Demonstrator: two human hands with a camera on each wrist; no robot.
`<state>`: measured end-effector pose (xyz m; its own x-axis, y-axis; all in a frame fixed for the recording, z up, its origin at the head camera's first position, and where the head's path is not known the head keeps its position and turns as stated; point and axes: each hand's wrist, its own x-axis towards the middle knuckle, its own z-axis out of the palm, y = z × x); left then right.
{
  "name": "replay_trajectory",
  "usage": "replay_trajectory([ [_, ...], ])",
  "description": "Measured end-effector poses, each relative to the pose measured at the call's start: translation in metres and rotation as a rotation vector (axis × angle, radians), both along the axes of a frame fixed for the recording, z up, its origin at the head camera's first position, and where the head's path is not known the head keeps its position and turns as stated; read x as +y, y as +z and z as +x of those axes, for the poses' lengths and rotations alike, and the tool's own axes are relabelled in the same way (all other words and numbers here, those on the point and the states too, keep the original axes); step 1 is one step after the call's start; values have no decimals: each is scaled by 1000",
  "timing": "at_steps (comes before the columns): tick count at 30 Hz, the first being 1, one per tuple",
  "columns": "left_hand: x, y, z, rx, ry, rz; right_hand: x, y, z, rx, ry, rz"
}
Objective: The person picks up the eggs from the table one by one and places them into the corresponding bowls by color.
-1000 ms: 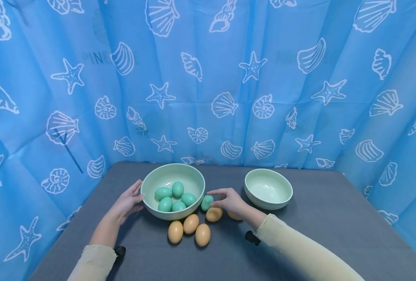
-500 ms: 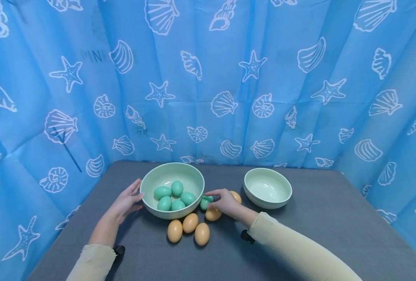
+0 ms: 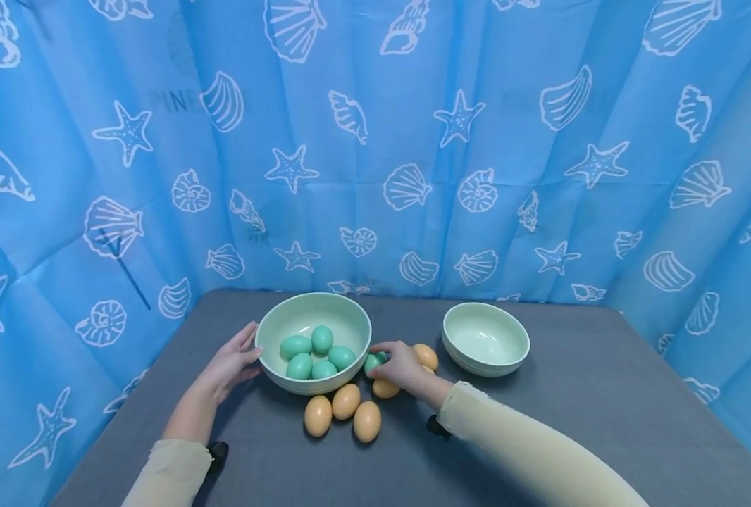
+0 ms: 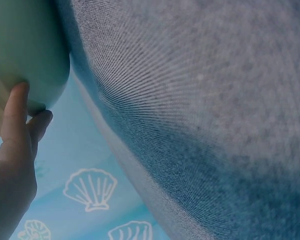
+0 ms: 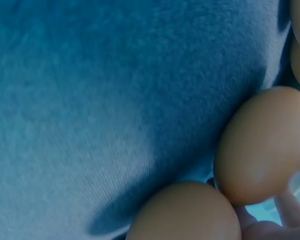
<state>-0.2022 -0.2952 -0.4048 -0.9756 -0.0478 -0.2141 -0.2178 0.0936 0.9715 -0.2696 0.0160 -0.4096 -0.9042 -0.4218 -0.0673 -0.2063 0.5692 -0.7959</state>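
Observation:
The large pale green bowl [image 3: 325, 310] stands left of centre and holds several green eggs [image 3: 321, 339]. My left hand [image 3: 226, 362] rests on its left side, the thumb at the rim and straight fingers against the outer wall. In the left wrist view the fingertips [image 4: 20, 90] touch the bowl's outside [image 4: 35, 60]. To the right of this bowl, my right hand [image 3: 407, 367] pinches another green egg [image 3: 373, 362] between thumb and forefinger, low by the bowl's wall. Brown eggs [image 5: 265, 145] lie close around that hand.
A smaller pale green bowl [image 3: 483, 334] stands to the right with nothing in it. Brown eggs [image 3: 346, 401] lie in front of the large bowl, and another brown egg [image 3: 425, 357] sits behind the right wrist. A blue shell-print curtain [image 3: 375, 176] hangs at the grey table's [image 3: 572, 394] back edge.
My right hand has shifted slightly left, and its thumb and forefinger have come in around the green egg. A brown egg behind it has come into view. The left hand stays on the bowl.

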Motion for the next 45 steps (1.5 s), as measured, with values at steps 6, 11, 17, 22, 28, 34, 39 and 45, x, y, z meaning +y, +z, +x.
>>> replay_trajectory([
  [6, 0, -1, 1, 14, -10, -16, -4, -3, -3, 41, -1, 43],
  [11, 0, -2, 1, 26, -18, -10, -4, -3, -5, 40, -38, 41],
  [17, 1, -2, 1, 18, -15, -6, -1, -3, -3, 50, -39, 18],
  [22, 1, -1, 2, 18, -22, -3, 1, -2, -3, 64, -38, 13],
  [28, 1, -2, 1, 15, -21, 0, 2, 2, -4, 39, -67, -11],
  [34, 0, -3, 2, 18, -20, -14, 3, 8, -3, -47, -104, -86],
  [39, 0, -3, 1, 21, -18, -18, 5, 12, -4, -76, -122, -94],
  [45, -1, -3, 0, 21, -23, -14, 7, 22, -2, -22, -105, -75],
])
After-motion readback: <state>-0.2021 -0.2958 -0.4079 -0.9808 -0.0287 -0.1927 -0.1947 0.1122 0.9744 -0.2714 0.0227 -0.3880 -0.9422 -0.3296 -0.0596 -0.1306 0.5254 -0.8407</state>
